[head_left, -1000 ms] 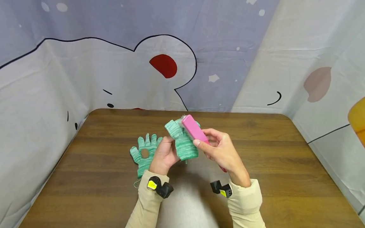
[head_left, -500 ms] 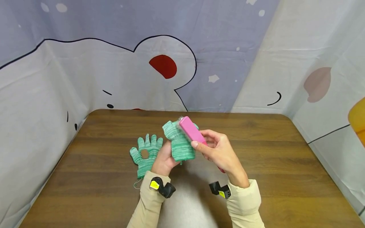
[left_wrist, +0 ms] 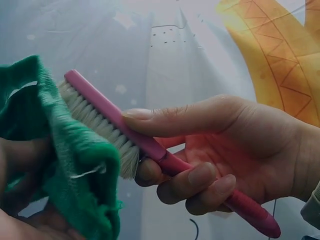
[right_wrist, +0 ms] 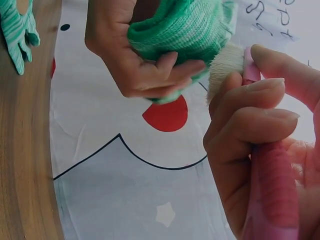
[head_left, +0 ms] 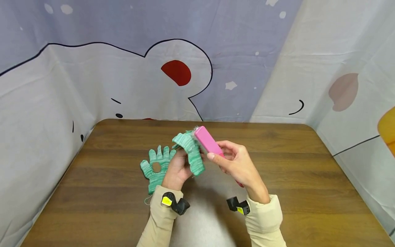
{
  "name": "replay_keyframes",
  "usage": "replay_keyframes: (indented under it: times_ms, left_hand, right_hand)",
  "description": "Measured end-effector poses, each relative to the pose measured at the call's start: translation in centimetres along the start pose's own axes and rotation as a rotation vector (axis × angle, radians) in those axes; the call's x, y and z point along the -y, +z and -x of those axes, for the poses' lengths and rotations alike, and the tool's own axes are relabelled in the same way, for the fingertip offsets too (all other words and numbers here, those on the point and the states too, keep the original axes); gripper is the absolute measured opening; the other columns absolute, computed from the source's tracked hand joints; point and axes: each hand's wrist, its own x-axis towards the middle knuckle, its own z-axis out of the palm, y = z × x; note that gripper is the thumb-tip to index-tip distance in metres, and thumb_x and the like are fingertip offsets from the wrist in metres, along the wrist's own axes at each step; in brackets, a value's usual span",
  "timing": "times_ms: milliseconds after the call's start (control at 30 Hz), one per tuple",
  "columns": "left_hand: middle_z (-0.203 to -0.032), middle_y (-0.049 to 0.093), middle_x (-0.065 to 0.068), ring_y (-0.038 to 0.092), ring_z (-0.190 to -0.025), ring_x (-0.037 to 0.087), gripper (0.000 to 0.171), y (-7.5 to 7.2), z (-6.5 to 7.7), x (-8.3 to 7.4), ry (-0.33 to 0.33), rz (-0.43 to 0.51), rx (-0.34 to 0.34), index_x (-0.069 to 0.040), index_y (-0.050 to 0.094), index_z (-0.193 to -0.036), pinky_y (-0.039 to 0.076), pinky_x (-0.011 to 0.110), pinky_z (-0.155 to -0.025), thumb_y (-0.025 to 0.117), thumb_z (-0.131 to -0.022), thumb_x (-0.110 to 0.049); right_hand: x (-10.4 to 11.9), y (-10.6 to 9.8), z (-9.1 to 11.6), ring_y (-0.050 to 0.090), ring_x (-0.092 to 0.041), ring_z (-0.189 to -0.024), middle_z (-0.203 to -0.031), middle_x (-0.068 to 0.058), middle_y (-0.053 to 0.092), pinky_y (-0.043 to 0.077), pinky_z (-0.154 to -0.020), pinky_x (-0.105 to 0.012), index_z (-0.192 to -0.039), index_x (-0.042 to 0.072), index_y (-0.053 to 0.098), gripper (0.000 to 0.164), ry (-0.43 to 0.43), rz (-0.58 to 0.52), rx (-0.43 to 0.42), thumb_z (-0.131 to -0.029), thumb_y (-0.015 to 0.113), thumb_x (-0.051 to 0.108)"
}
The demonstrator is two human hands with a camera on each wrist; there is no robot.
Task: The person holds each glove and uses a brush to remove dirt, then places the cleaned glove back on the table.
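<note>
Our right fingers (head_left: 236,161) grip the pink brush (head_left: 210,140), with the thumb along its back. Our left hand (head_left: 177,171) holds the green glove (head_left: 195,156), its fingers curled around the knit. The bristles (left_wrist: 100,127) meet the glove's side.

Compared with the frame half a second ago, we have turned the glove: its broad face then showed, whereas it now presents a narrow, bent profile with the cuff hanging down. The brush and our right hand keep nearly the same position.

The second glove (head_left: 157,180) remains flat on the table (head_left: 308,192), just left of our left hand, fingers toward the far edge. In the head view, the brush tip appears near that edge, where the patterned curtain (head_left: 123,79) rises. To our right, bare wood extends from the right sleeve (head_left: 263,219) to the slanting side edge.
</note>
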Motion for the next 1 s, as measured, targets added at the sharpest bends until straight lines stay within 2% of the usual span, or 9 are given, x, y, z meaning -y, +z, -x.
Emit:
replay_keyframes:
  times_ms: [167,267,433,533,600,733,800,900,1000]
  left_hand:
    - [-0.074,0.064,0.004,0.061,-0.067,0.016,0.031,0.01,-0.20,0.11,0.036,0.053,-0.130,-0.007,0.063,-0.081,0.050,0.027,-0.067,0.034,-0.093,0.001]
    - [-0.074,0.063,0.004,0.061,-0.068,0.017,0.033,-0.11,-0.35,0.19,0.033,0.090,-0.166,-0.006,0.062,-0.080,0.051,0.027,-0.069,0.033,-0.094,0.001]
    - [-0.074,0.061,0.007,0.058,-0.069,0.020,0.010,-0.32,-0.42,0.15,-0.035,0.179,-0.106,-0.003,0.060,-0.078,0.049,0.027,-0.070,0.063,-0.077,0.007]
    - [-0.077,0.060,0.008,0.055,-0.072,0.020,0.028,-0.35,-0.44,0.02,-0.072,0.177,-0.058,-0.003,0.060,-0.080,0.047,0.026,-0.068,0.078,-0.060,0.001]
    - [-0.079,0.058,0.008,0.053,-0.073,0.018,0.027,-0.39,-0.38,-0.12,-0.108,0.171,-0.017,-0.004,0.060,-0.083,0.046,0.025,-0.066,0.078,-0.063,0.000]
    - [-0.083,0.058,0.007,0.055,-0.072,0.015,0.003,-0.42,-0.20,-0.35,-0.182,0.109,0.087,-0.007,0.062,-0.089,0.049,0.023,-0.062,0.059,-0.088,-0.008]
    - [-0.081,0.059,0.006,0.057,-0.069,0.014,0.017,-0.37,-0.16,-0.42,-0.192,0.028,0.124,-0.007,0.062,-0.090,0.049,0.023,-0.060,0.047,-0.095,-0.013]
    - [-0.080,0.062,0.005,0.059,-0.065,0.013,0.027,-0.27,-0.24,-0.39,-0.108,-0.118,0.123,-0.008,0.061,-0.094,0.049,0.024,-0.061,0.035,-0.100,-0.014]
    - [-0.081,0.065,0.008,0.062,-0.067,0.014,0.022,-0.27,-0.38,-0.28,-0.007,-0.247,0.054,-0.008,0.058,-0.098,0.051,0.026,-0.065,0.036,-0.099,-0.010]
  right_hand:
    - [-0.03,-0.06,0.07,0.043,-0.011,-0.046,-0.078,-0.007,0.061,0.034,-0.041,-0.021,-0.109,0.010,0.062,0.032,0.003,0.000,-0.009,-0.080,0.072,0.020]
    - [-0.10,-0.13,0.08,0.043,-0.011,-0.045,-0.077,-0.007,0.061,0.034,-0.041,-0.022,-0.109,0.010,0.062,0.032,-0.001,-0.004,-0.008,-0.080,0.071,0.020]
    - [-0.17,-0.26,0.02,0.043,-0.011,-0.045,-0.076,-0.006,0.060,0.035,-0.041,-0.022,-0.109,0.008,0.061,0.032,-0.001,-0.011,-0.010,-0.081,0.071,0.018]
    - [-0.13,-0.32,-0.05,0.043,-0.011,-0.046,-0.076,-0.006,0.060,0.036,-0.041,-0.022,-0.109,0.007,0.061,0.032,0.002,-0.008,-0.016,-0.081,0.071,0.018]
    - [-0.11,-0.32,-0.08,0.043,-0.010,-0.045,-0.076,-0.006,0.060,0.036,-0.041,-0.021,-0.109,0.007,0.061,0.032,0.006,-0.004,-0.021,-0.081,0.071,0.018]
    - [-0.13,-0.42,-0.10,0.044,-0.011,-0.046,-0.078,-0.007,0.061,0.036,-0.041,-0.021,-0.109,0.007,0.061,0.032,0.012,0.004,-0.027,-0.081,0.071,0.019]
    - [-0.14,-0.52,-0.05,0.044,-0.011,-0.046,-0.079,-0.007,0.062,0.036,-0.041,-0.022,-0.109,0.008,0.061,0.033,0.019,0.010,-0.033,-0.081,0.071,0.020]
    - [-0.17,-0.71,0.04,0.044,-0.011,-0.045,-0.079,-0.008,0.062,0.037,-0.041,-0.022,-0.109,0.008,0.061,0.032,0.016,0.011,-0.046,-0.080,0.071,0.020]
    - [-0.21,-0.92,0.15,0.044,-0.011,-0.045,-0.077,-0.008,0.061,0.036,-0.040,-0.022,-0.109,0.008,0.061,0.032,0.004,0.006,-0.054,-0.081,0.071,0.019]
